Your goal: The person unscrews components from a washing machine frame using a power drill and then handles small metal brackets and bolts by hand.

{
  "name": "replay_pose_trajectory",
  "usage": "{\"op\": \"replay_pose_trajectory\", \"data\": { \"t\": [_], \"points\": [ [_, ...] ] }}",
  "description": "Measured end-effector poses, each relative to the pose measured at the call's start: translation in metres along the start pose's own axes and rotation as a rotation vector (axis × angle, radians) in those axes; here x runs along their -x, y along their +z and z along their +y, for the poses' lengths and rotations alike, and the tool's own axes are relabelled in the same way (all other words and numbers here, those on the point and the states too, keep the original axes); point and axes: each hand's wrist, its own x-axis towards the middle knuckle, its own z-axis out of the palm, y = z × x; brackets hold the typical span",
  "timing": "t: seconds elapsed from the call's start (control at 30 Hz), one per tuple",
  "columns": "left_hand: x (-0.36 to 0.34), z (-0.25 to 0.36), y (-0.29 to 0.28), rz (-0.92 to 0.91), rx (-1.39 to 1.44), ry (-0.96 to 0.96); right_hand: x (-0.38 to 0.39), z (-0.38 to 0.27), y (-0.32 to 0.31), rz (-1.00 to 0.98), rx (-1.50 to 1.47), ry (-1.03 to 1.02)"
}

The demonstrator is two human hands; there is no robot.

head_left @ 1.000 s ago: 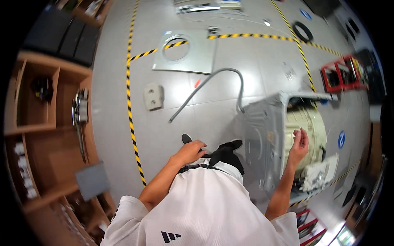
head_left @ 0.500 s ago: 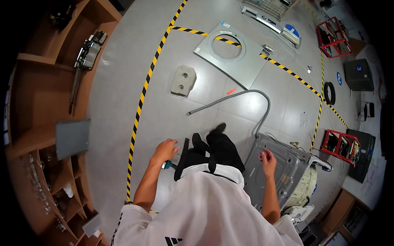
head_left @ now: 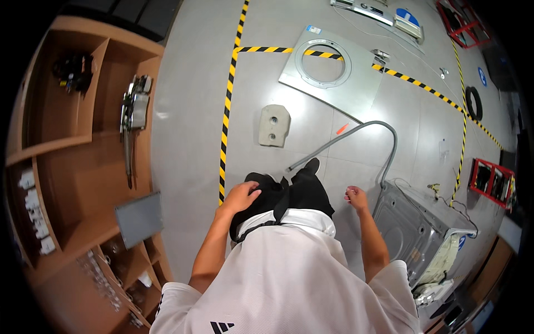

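Observation:
My left hand (head_left: pixel 243 196) hangs over my left thigh, fingers loosely bent and thumb apart, with nothing visible in it. On the other side my right hand (head_left: pixel 356 198) is held in the air, its fingers loosely curled and no object showing between them. Nearest to it is a grey metal washing machine cabinet (head_left: pixel 405 220) lying on the floor. A grey drain hose (head_left: pixel 361 127) arches from this cabinet across the floor. Ahead of my feet lies a concrete counterweight block (head_left: pixel 274 126) with two holes. Neither hand appears to touch any of these parts.
A front panel with a round opening (head_left: pixel 295 73) lies ahead, a small orange piece (head_left: pixel 342 129) near it. Black-yellow tape (head_left: pixel 227 111) marks the floor. Wooden shelving (head_left: pixel 61 206) stands left with a grey panel (head_left: pixel 139 219). Red frames (head_left: pixel 492 183) and a black rubber ring (head_left: pixel 474 103) are right.
The view has swung left, so more shelving shows and the floor parts sit farther right. My left hand has come in over my thigh; my right hand's fingers are more curled.

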Motion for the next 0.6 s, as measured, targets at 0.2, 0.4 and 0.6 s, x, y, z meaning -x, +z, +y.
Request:
{"op": "replay_pose_trajectory", "data": {
  "t": [0.2,0.4,0.6],
  "points": [
    [-0.115,-0.027,-0.065,-0.19,0.134,-0.048,-0.031,-0.013,0.043,0.158,0.018,0.2],
    [-0.313,-0.104,-0.079,-0.436,0.356,-0.078,-0.078,-0.05,0.136,0.337,-0.282,0.281],
    [-0.497,-0.205,-0.081,-0.527,-0.129,-0.134,-0.185,-0.038,0.283,0.206,-0.531,0.274]
  ]
}}
